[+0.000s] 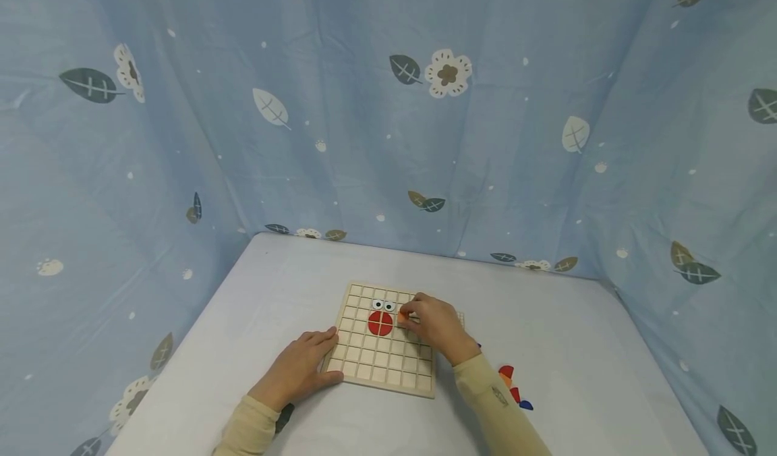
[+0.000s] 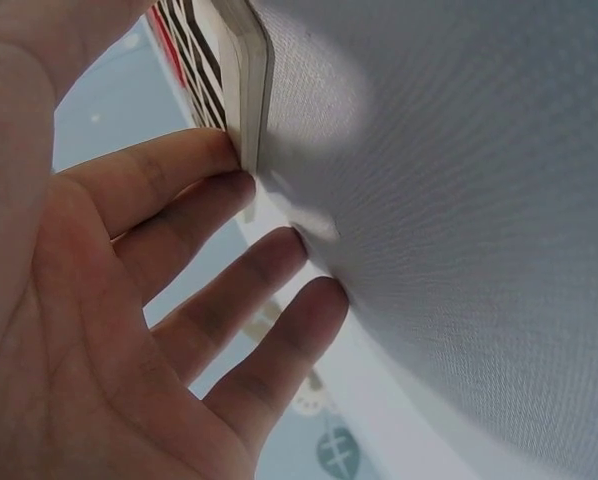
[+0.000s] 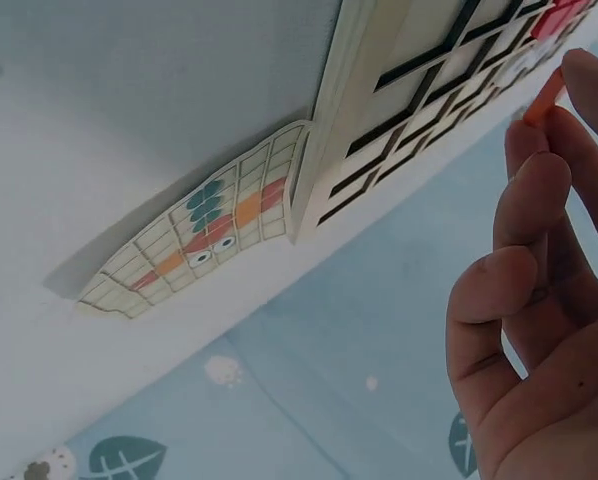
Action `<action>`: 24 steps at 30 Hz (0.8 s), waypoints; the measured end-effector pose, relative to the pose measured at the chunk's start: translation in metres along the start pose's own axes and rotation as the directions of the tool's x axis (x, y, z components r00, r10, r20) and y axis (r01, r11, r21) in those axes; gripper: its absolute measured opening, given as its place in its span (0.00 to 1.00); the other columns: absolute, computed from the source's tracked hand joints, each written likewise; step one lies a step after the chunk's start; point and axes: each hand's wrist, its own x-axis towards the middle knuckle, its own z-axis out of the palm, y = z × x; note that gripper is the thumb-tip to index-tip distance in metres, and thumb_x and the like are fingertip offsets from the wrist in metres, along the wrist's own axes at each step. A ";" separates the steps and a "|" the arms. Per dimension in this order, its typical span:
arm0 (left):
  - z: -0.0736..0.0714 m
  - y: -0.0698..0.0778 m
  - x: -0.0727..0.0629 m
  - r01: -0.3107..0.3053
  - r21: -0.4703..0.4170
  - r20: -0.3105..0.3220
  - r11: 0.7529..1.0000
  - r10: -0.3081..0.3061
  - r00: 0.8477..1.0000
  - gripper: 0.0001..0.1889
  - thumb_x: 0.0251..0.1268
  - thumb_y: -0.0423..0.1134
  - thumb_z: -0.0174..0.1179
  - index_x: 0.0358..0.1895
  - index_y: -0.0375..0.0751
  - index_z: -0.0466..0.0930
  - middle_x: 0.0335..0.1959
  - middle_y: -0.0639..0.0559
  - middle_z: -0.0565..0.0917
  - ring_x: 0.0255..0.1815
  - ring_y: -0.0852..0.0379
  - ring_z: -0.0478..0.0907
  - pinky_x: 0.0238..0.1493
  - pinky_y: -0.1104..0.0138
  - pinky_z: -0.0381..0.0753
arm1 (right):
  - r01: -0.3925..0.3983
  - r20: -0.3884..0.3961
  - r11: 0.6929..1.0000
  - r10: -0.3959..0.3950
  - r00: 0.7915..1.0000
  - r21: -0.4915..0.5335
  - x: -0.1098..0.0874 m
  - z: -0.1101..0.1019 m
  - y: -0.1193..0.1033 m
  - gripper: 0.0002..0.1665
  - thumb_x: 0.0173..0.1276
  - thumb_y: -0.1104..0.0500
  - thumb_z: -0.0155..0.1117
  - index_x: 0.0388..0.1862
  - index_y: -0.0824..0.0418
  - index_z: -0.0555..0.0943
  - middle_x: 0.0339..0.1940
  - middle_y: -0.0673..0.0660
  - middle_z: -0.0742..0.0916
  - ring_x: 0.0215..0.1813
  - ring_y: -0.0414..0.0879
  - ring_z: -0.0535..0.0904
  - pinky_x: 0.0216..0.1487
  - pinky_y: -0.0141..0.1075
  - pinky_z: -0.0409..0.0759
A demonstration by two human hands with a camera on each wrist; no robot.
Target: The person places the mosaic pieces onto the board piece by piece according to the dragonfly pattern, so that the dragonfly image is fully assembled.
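Note:
A wooden grid board [image 1: 371, 359] lies on the table, holding red quarter pieces [image 1: 374, 329] joined into a disc and two eye tiles [image 1: 384, 305] just above them. My left hand [image 1: 296, 369] rests at the board's left edge, fingers spread and thumb near the front corner. In the left wrist view, two fingertips [image 2: 224, 150] touch the board's side. Over the board's right half, my right hand [image 1: 438, 324] pinches an orange piece [image 3: 546, 97] between thumb and fingertips, beside the red disc. The piece's full shape is hidden by the fingers.
A pattern card [image 3: 184, 240] with a gridded picture lies against the board's far right side, mostly behind my right hand in the head view. Loose red, orange and blue pieces [image 1: 526, 405] lie right of my right forearm. Patterned blue cloth [image 1: 364, 139] hangs around the table.

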 end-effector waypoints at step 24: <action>0.001 -0.004 0.000 0.003 -0.012 0.001 1.000 -0.003 1.000 0.39 0.60 0.57 0.71 0.66 0.30 0.76 0.70 0.39 0.74 0.67 0.39 0.72 0.64 0.45 0.75 | -0.062 0.151 0.998 0.061 0.987 -0.002 0.014 0.012 0.000 0.09 0.68 0.51 0.73 0.45 0.49 0.91 0.38 0.45 0.85 0.32 0.37 0.74 0.32 0.33 0.78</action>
